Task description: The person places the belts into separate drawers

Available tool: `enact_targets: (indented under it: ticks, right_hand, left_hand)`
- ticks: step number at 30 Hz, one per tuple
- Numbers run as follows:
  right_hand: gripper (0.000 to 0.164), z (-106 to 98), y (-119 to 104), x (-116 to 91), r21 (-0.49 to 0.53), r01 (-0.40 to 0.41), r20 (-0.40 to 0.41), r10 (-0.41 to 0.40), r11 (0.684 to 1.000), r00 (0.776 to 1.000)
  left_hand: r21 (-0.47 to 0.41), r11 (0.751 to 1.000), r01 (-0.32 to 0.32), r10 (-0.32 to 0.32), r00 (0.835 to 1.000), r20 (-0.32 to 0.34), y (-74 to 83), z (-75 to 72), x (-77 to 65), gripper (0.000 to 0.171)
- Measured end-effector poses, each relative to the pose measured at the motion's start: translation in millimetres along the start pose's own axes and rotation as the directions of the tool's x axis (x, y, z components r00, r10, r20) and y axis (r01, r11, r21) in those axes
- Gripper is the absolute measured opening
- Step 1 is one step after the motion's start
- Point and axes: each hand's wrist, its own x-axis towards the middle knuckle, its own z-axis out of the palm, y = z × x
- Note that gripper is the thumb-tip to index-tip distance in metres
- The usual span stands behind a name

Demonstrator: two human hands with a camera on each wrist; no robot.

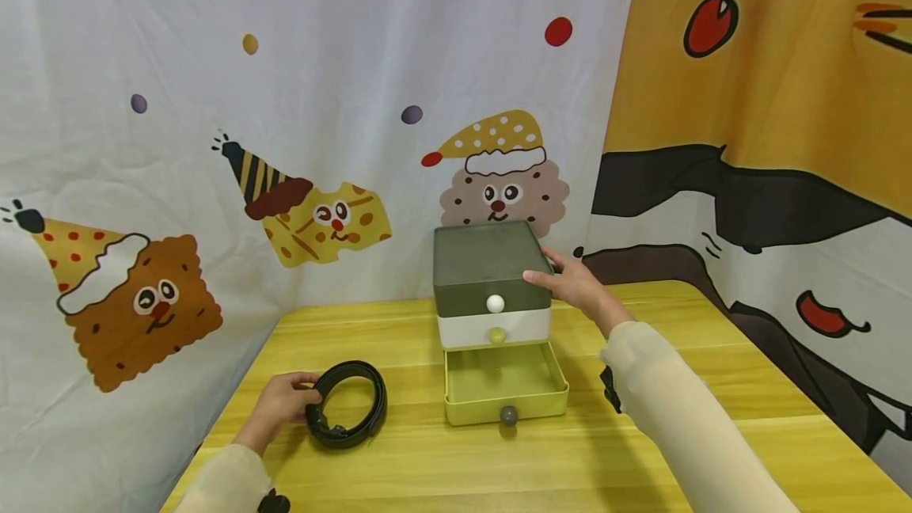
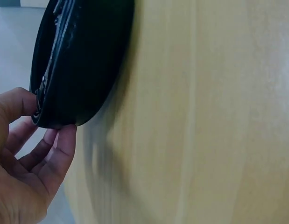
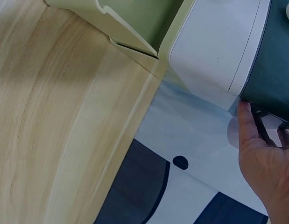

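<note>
A black belt (image 1: 380, 410), coiled into a ring, stands on its edge at the left of the table. My left hand (image 1: 281, 402) pinches the near-left side of the coil; the left wrist view shows the thumb inside the belt (image 2: 88, 60) and fingertips against its outside. To the right is a small three-tier drawer box (image 1: 492, 252), dark green above, white in the middle, yellow-green below. Its bottom drawer (image 1: 470, 412) is pulled out, with nothing seen inside. Against the box's upper right side rests my right hand (image 1: 579, 285), thumb at the front corner, other fingers extended along the side, partly hidden.
The wood-grain table (image 1: 399, 473) extends around both objects. Behind it hangs a white cartoon-print curtain (image 1: 342, 38), close to the back of the drawer box. An orange, black and white printed curtain (image 1: 784, 117) borders the right side.
</note>
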Motion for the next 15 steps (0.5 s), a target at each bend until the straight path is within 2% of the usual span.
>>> enact_targets:
  ticks: [11,15]
  right_hand:
    - [0.095,0.4,-1.2,-1.1,0.000,0.001,0.001,-0.001,1.000,1.000]
    - [0.096,0.2,-1.1,-1.4,-0.003,-0.003,-0.002,0.003,1.000,1.000]
  left_hand:
    - [-0.008,1.000,0.026,-0.026,1.000,-0.004,-6.9,2.4,5.6,0.048]
    - [0.006,0.999,0.033,-0.033,0.999,0.015,-8.7,2.8,8.2,0.049]
